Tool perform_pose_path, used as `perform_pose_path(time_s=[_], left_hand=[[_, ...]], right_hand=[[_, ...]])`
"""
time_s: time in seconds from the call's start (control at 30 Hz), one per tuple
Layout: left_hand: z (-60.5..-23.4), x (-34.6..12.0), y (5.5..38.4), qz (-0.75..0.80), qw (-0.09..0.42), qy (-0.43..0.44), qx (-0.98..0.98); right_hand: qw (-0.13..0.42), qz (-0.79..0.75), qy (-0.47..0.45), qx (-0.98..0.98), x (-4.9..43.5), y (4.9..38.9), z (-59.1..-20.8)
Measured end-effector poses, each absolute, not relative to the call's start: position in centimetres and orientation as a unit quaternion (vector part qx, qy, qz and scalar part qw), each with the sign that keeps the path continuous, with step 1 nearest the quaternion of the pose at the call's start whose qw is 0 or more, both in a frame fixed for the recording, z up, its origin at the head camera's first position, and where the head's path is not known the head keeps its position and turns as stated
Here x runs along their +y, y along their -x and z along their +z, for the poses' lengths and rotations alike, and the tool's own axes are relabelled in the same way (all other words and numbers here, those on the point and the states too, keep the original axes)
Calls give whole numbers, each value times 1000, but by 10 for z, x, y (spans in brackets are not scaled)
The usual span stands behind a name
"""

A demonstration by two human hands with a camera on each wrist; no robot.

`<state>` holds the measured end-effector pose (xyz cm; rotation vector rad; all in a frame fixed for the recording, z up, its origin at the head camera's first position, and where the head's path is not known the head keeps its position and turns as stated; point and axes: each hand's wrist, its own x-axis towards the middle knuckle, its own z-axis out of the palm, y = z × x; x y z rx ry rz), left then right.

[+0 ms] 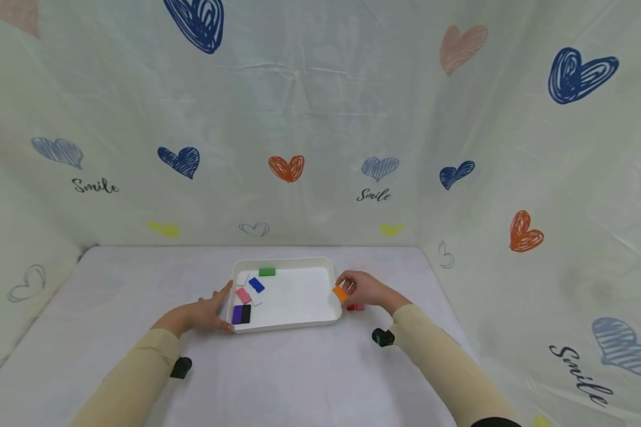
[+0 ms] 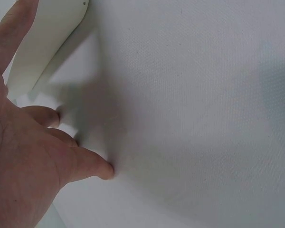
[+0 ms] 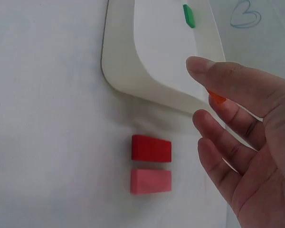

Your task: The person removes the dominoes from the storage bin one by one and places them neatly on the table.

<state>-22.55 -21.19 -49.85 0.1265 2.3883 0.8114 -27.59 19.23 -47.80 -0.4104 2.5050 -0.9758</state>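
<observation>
I pinch the orange block (image 1: 340,293) between the thumb and finger of my right hand (image 1: 367,288), right at the white tray's (image 1: 299,296) right rim; the other fingers (image 3: 221,137) curl loosely. My left hand (image 1: 203,313) spreads wide against the tray's left end, which should steady it if I bump the wall. A light, level pinch seems best, with the block high enough to clear that rim. The red block (image 3: 151,148) and pink block (image 3: 150,181) lie just outside on the tabletop (image 1: 299,379), so my knuckles should avoid them.
</observation>
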Motion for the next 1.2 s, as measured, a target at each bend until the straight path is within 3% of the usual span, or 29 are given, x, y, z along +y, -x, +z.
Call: perform_pose_path(time_s=[1.2], left_hand=[[-494, -210, 222, 292, 301, -48, 907]], right_hand=[[118, -405, -11, 907, 266, 267, -549]])
